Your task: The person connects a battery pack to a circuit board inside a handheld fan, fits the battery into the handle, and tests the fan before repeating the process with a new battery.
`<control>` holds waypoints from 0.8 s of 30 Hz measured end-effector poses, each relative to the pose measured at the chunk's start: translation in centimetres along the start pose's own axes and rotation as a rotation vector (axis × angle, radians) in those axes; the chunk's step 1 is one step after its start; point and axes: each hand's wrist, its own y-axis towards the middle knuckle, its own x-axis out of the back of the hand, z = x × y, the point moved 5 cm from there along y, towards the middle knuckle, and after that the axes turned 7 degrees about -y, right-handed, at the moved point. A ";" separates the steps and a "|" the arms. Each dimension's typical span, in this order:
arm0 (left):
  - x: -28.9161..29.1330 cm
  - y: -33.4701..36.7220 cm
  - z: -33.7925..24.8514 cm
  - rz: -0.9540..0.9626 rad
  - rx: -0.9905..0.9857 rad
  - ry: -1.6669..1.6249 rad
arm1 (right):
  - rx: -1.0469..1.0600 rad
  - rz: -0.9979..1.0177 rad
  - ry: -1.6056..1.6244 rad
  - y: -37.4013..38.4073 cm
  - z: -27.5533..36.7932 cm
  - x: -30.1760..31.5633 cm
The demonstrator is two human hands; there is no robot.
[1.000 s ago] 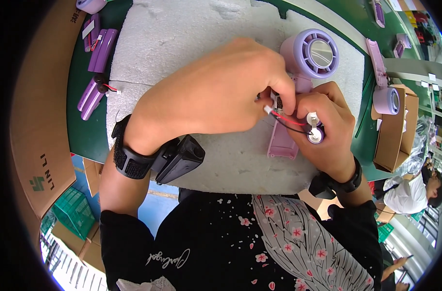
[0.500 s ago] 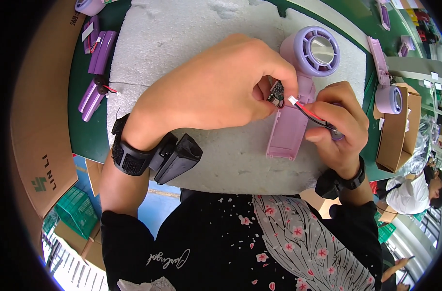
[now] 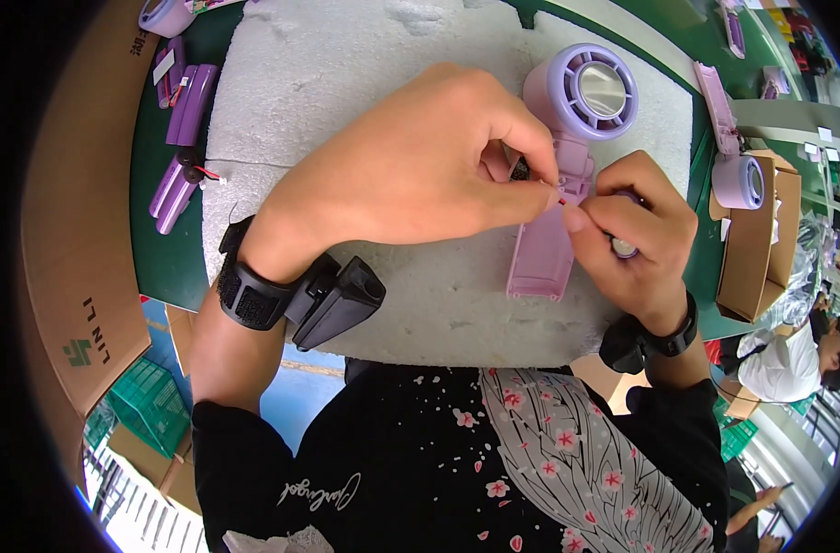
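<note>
My left hand [image 3: 411,161] reaches in from the left, its thumb and fingers pinched around a small dark circuit board [image 3: 520,170], which is mostly hidden. Against its fingertips, my right hand [image 3: 643,235] pinches a short bit of red wire [image 3: 562,202]; the plug at its end is covered. In the curled fingers of that same hand sits a battery cell [image 3: 624,247], one round end showing. Beneath both hands lies a handheld fan with a lilac round head [image 3: 581,92] and an open pink handle shell [image 3: 538,263].
A white foam board [image 3: 337,64] lies on the green table [image 3: 166,263]. Purple battery cells [image 3: 191,106] rest at the left, beside a large carton [image 3: 74,230]. Another fan [image 3: 738,182] and an open cardboard box [image 3: 761,244] are at the right. A person [image 3: 789,364] sits farther off.
My right hand has brought the white plug and its wires up to my left fingertips, which now hide the plug. The circuit board is more covered, and the fan has shifted slightly left.
</note>
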 end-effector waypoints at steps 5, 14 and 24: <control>0.2 0.0 -0.2 -0.004 0.057 0.017 | -0.002 -0.027 -0.042 0.3 0.3 -0.5; 0.5 -0.1 0.5 0.056 0.128 -0.211 | -0.077 -0.063 -0.024 0.3 -0.1 0.2; 0.6 0.0 0.0 0.034 0.100 -0.331 | -0.119 -0.076 0.030 -0.1 -0.3 -0.2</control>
